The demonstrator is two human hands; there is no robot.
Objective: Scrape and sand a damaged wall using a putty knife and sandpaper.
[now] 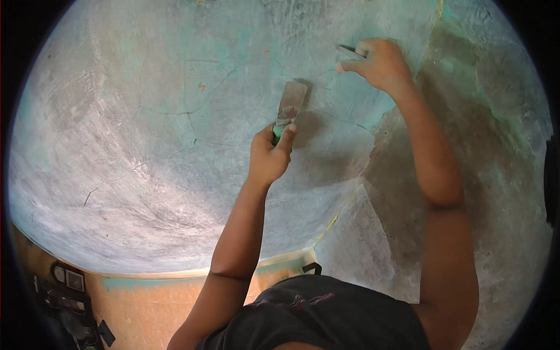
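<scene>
Left hand [272, 153] holds a scraper [291, 102], right hand [382, 63] a flat tool [350, 53].

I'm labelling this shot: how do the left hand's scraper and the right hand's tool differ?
The scraper shows a broad blade; the tool shows only a short, thin part. The scraper's green handle is partly visible; the tool shows none. The scraper points up the picture, the tool leftward. Both are handheld.

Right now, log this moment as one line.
left fingers: gripping green-handled flat metal scraper | right fingers: holding thin grey flat tool | facing: cracked, patchy green-grey surface | surface contact: unclear
</scene>
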